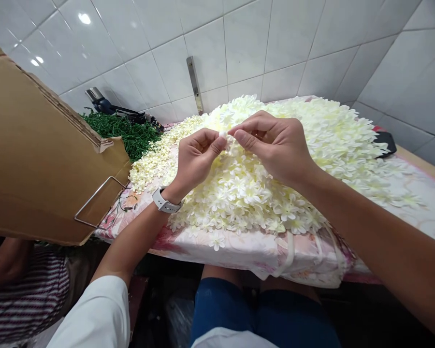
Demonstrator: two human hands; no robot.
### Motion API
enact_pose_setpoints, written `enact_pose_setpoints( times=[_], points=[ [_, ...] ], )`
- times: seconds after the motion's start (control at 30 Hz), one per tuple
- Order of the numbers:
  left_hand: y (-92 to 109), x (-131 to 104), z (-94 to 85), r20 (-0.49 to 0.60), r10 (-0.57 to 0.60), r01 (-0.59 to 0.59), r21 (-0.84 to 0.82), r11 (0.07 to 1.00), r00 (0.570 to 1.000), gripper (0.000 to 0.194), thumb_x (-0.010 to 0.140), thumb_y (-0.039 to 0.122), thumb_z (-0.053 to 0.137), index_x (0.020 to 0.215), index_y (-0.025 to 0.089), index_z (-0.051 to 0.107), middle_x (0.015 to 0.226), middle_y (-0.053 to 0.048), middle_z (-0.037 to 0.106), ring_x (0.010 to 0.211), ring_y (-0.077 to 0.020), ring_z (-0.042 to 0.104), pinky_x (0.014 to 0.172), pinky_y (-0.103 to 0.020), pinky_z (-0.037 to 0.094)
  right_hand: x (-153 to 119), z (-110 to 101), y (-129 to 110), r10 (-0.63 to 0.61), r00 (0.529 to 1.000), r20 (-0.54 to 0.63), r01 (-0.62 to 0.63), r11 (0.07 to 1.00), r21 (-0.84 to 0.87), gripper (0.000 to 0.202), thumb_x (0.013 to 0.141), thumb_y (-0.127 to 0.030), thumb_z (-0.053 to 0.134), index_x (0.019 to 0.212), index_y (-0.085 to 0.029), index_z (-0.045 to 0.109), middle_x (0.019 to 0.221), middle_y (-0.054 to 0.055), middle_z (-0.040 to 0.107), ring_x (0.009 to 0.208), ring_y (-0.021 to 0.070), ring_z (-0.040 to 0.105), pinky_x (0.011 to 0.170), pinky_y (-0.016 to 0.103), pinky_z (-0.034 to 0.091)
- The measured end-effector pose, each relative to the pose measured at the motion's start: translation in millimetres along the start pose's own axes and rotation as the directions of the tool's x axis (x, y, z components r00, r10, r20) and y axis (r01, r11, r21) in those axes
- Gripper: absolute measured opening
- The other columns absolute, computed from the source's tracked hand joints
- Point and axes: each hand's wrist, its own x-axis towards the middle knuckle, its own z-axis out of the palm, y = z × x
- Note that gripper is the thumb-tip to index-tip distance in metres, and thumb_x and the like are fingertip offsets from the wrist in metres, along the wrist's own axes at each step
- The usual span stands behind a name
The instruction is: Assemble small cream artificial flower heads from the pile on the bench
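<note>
**Pinching above white flowers [246,193]**

From the head: gripping a small white piece [223,135] in left hand [197,157]. Cannot tell whether also gripped by right hand [281,145], fingertips close by. Held behind table's [239,249] front edge.

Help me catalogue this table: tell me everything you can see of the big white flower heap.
The white flower heap is a broad, loose mound of many small blossoms with thin petals and pale-yellow tints, looking like fabric or thin plastic. It rests on the patterned table cover, thinning toward the right; a single flower lies near the front edge. The left grip and right grip hide part of it; whether either touches it is unclear.
</note>
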Motion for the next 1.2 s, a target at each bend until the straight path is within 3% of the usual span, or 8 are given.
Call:
enact_pose_setpoints(
  times=[0.23,0.4,0.57,0.9,1.2],
  points=[
    [-3.7,2.0,-1.0,0.027,0.009,-0.008,-0.032,0.999,1.0,0.033,0.079,0.05,0.083,0.081,0.019,0.07,0.074,0.0,0.065,0.065,-0.0072,0.059,0.059,-0.021,0.049,0.0,0.4,0.1,0.018,1.0,0.012,-0.018,0.999,0.038,0.027,0.082,-0.052,0.082,0.085,-0.025,0.081,0.084,0.004,0.066,0.069,0.0136,0.052,0.056,0.032,0.042],
    [-3.7,1.4,0.1,-0.018,0.004,-0.005,-0.07,0.998,1.0,0.035,0.071,0.046,0.089,0.075,0.019,0.068,0.07,0.002,0.064,0.063,-0.0066,0.058,0.058,-0.02,0.049,-0.3,0.3,-1.7,0.024,0.999,0.037,-0.027,0.998,0.064,0.035,0.073,-0.058,0.087,0.083,-0.025,0.08,0.085,0.004,0.066,0.071,0.0142,0.054,0.055,0.032,0.042],
    [-5.6,2.2,-1.3,-0.052,0.014,-0.017,-0.058,0.998,0.999,0.032,0.078,0.048,0.084,0.072,0.02,0.07,0.068,0.001,0.065,0.061,-0.0068,0.057,0.056,-0.021,0.047,0.2,0.0,-1.1,0.024,0.999,0.044,-0.027,0.998,0.056,0.035,0.069,-0.053,0.091,0.083,-0.023,0.079,0.082,0.002,0.065,0.067,0.0123,0.05,0.055,0.031,0.041],
    [-4.1,3.0,0.8,-0.057,-0.007,0.003,-0.077,0.997,0.998,0.036,0.066,0.046,0.092,0.078,0.02,0.07,0.075,0.002,0.069,0.068,-0.0081,0.064,0.062,-0.021,0.054,-1.8,1.6,-1.7,-0.035,0.999,-0.031,0.035,0.999,-0.001,0.019,0.083,-0.043,0.083,0.08,-0.025,0.079,0.083,0.004,0.067,0.073,0.0154,0.057,0.061,0.034,0.046],
    [-6.6,3.6,0.7,-0.057,0.02,-0.025,-0.093,0.995,0.998,0.029,0.072,0.044,0.089,0.075,0.021,0.071,0.073,0.001,0.068,0.066,-0.0073,0.061,0.06,-0.022,0.052,0.4,0.4,0.2,-0.027,0.999,0.031,0.026,0.999,0.029,0.029,0.077,-0.05,0.087,0.075,-0.024,0.074,0.082,0.002,0.066,0.072,0.0148,0.055,0.06,0.033,0.046]
  ],
)
